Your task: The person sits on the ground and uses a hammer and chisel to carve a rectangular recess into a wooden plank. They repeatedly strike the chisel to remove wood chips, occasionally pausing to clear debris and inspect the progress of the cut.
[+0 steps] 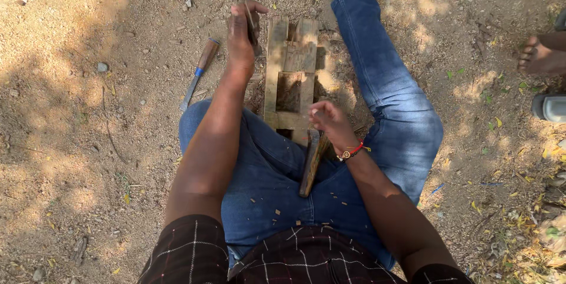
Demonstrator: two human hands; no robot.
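Left hand [243, 36] pinches what looks like a chisel [252, 25] against the wooden frame [292, 78], steadied between the legs; right hand [329, 122] grips a hammer [311, 163].

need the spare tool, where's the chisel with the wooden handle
In the head view the chisel lies on the sandy ground, left of the left hand and the wooden frame, just beyond the left knee.

A wooden frame [292, 78] lies between the legs, a chisel [199, 72] to its left.
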